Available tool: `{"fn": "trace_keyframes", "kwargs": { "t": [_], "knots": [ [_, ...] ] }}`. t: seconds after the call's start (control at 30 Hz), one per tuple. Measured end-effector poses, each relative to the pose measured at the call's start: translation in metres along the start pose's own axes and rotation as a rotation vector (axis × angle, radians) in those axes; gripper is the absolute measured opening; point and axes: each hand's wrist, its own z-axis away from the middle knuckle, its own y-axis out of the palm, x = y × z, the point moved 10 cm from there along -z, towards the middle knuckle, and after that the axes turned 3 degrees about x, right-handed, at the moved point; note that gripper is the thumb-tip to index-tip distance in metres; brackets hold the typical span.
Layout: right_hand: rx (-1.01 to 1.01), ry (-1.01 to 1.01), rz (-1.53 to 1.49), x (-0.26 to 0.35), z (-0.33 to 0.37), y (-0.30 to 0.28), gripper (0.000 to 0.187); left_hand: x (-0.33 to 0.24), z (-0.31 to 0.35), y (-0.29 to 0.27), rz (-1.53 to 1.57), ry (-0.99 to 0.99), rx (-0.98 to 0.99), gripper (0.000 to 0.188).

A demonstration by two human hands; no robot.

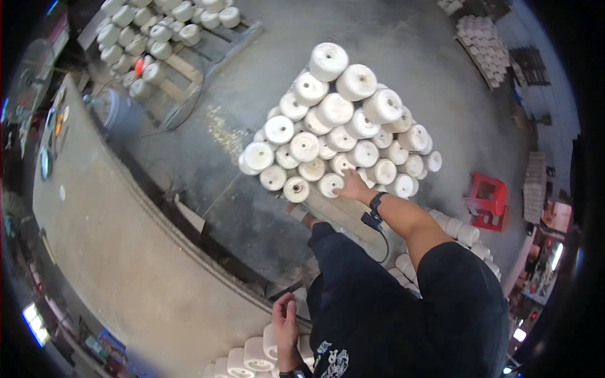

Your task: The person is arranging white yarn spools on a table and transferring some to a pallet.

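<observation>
A big stack of white yarn spools [304, 147], drum-shaped with a small dark hole in each end, stands in front of me. My right hand [354, 188] reaches out to its near edge. The fingers are on a low spool [330, 185] there, partly covering its right side. Down by my body, beside the long table, my left hand [285, 319] hangs with loosely bent fingers and holds nothing. More white spools [257, 354] stand below and beside it, close to the table.
The long beige table [145, 252] curves along my left. Wooden boards [346, 217] lie under the stack's near side. Further off are a spool-loaded pallet [217, 60], a blue bin [120, 110] and red stools [486, 195]. More spools [466, 234] stand at my right.
</observation>
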Motion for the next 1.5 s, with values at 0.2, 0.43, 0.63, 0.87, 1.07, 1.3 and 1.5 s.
{"fn": "trace_keyframes", "kwargs": {
  "t": [0.2,0.43,0.63,0.87,1.07,1.3,1.5],
  "knots": [
    [-0.528,0.035,0.028,0.016,-0.004,-0.176,0.098,0.004,-0.034,0.000,-0.064,0.046,0.076,0.029],
    [-0.615,0.282,0.223,-0.023,-0.022,-0.285,0.114,0.074,-0.043,-0.038,-0.141,-0.018,-0.011,0.025],
    [-0.452,0.448,0.256,-0.023,-0.070,-0.283,0.130,0.070,-0.035,-0.026,-0.361,-0.184,0.082,0.041],
    [-0.352,0.518,0.082,-0.079,-0.102,-0.263,0.142,0.065,-0.051,-0.011,-0.310,-0.171,0.010,0.033],
    [-0.388,0.498,0.102,-0.083,-0.076,-0.258,0.128,0.040,-0.091,0.020,-0.320,-0.119,0.047,0.033],
    [-0.014,0.175,-0.741,-0.035,-0.001,-0.142,0.100,-0.045,-0.129,0.085,-0.410,-0.023,0.205,0.080],
    [1.035,-0.043,-1.012,0.111,0.111,0.027,0.095,-0.059,-0.139,0.110,0.016,0.172,0.294,0.126]
  ]
}}
